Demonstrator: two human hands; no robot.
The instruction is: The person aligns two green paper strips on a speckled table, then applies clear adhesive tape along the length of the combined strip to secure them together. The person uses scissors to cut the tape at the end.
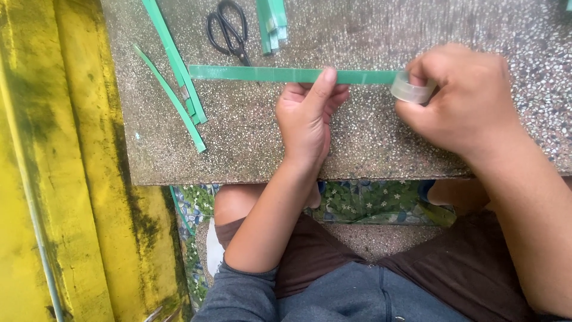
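A long green strip point(262, 74) lies flat across a speckled stone slab point(238, 149). My left hand point(307, 122) rests on the slab with its thumb pressed on the strip near the middle. My right hand point(462, 98) grips a roll of clear tape point(411, 90) at the strip's right end, where the roll touches the strip. Whether tape runs out along the strip I cannot tell.
Black scissors point(229, 30) lie at the slab's far edge. Several loose green strips point(176, 71) lie at the left, and a folded bundle of green strips point(272, 24) lies beside the scissors. A yellow painted wall point(53, 179) borders the slab on the left.
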